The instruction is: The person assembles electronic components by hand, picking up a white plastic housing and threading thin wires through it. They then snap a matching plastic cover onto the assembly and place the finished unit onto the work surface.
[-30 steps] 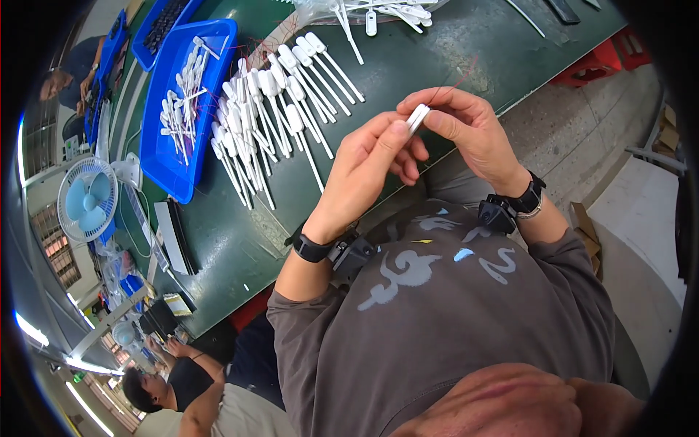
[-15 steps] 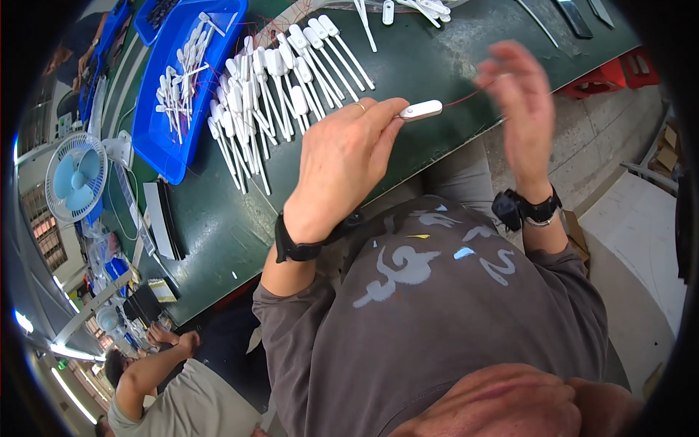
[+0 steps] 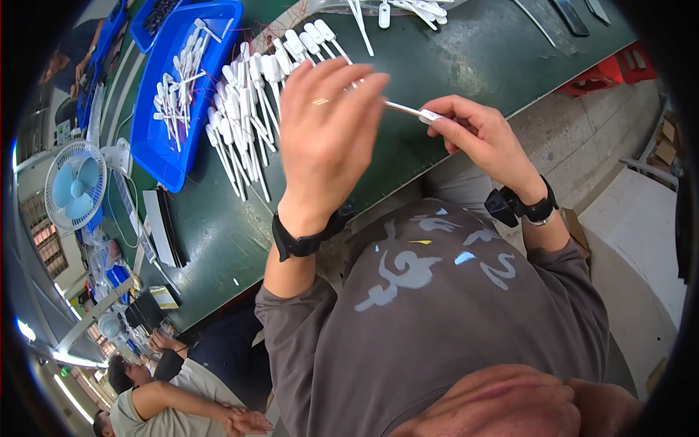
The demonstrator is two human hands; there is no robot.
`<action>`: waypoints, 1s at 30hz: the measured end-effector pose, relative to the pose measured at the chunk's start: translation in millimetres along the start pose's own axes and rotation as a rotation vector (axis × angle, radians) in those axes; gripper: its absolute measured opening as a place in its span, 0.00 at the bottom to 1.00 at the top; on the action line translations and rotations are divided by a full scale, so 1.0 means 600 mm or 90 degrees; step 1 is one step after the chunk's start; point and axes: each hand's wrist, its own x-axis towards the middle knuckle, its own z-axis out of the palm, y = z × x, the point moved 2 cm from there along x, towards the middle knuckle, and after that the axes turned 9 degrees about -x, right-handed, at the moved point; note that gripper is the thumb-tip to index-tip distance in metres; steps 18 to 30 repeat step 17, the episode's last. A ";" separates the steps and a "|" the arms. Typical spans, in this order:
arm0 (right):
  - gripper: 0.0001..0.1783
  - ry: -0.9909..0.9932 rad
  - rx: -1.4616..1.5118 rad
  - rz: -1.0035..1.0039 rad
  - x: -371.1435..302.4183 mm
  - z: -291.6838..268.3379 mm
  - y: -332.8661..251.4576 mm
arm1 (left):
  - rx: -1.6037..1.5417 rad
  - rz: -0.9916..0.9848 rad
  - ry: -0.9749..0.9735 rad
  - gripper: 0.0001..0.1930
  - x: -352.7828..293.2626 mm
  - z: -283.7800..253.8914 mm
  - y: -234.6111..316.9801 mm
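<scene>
My right hand [image 3: 477, 135] pinches the wide head of a small white thin-stemmed device [image 3: 428, 116] above the green table's near edge. Its stem points left toward my left hand [image 3: 328, 138]. That hand is raised, its fingers smeared by motion, and whether they touch the stem's end cannot be made out. Behind my left hand lies a row of many similar white devices [image 3: 237, 109], heads away from me and stems toward me. More of them lie loose in a blue tray [image 3: 162, 156] at the left, with thin red wires about its far end.
Several more white pieces [image 3: 419, 11] and metal tools [image 3: 569, 16] lie at the table's far side. A blue fan [image 3: 76, 178] stands at the left, near a dark-and-white strip [image 3: 164, 222]. Red stools [image 3: 619, 69] are at the right. A co-worker [image 3: 171, 393] sits at lower left.
The device has passed from my left hand to my right, its stem now pointing left. My right hand has come down and inward; my left has lifted and its fingers have loosened.
</scene>
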 end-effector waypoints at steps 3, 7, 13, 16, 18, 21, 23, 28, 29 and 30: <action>0.12 0.025 0.003 -0.016 0.000 0.004 0.007 | 0.018 -0.098 0.195 0.08 -0.030 -0.021 -0.013; 0.13 0.035 0.023 -0.024 -0.005 0.014 0.007 | -0.317 -0.516 0.122 0.10 -0.065 -0.007 -0.028; 0.14 0.024 -0.001 -0.043 0.001 0.020 0.011 | -0.577 -0.591 0.227 0.13 -0.056 0.004 -0.047; 0.14 0.010 0.004 -0.041 0.002 0.026 0.016 | -0.638 -0.575 0.209 0.15 -0.057 0.011 -0.052; 0.15 0.004 -0.010 -0.033 0.003 0.025 0.014 | -0.681 -0.583 0.203 0.17 -0.058 0.016 -0.053; 0.15 0.004 -0.010 -0.033 0.003 0.025 0.014 | -0.681 -0.583 0.203 0.17 -0.058 0.016 -0.053; 0.15 0.004 -0.010 -0.033 0.003 0.025 0.014 | -0.681 -0.583 0.203 0.17 -0.058 0.016 -0.053; 0.15 0.004 -0.010 -0.033 0.003 0.025 0.014 | -0.681 -0.583 0.203 0.17 -0.058 0.016 -0.053; 0.15 0.004 -0.010 -0.033 0.003 0.025 0.014 | -0.681 -0.583 0.203 0.17 -0.058 0.016 -0.053; 0.15 0.004 -0.010 -0.033 0.003 0.025 0.014 | -0.681 -0.583 0.203 0.17 -0.058 0.016 -0.053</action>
